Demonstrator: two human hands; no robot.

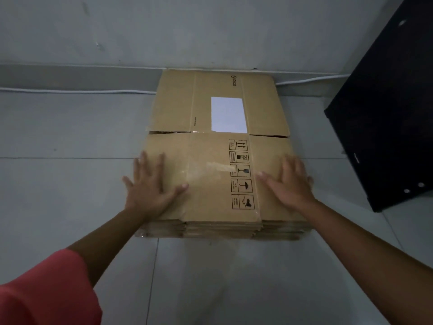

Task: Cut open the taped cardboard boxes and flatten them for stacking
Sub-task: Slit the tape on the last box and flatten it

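Quick tally from us: we count two hands, a left hand (152,184) and a right hand (290,181). One stack of flattened boxes (210,228), several layers, but we can't count them at the edge. One white label (228,114), five handling symbols (241,174), one black board (386,113), one red sleeve (46,289), and a white cable (70,91), maybe two, can't tell.

Left hand (150,184) and right hand (293,181) press flat on flattened cardboard stack (210,113).
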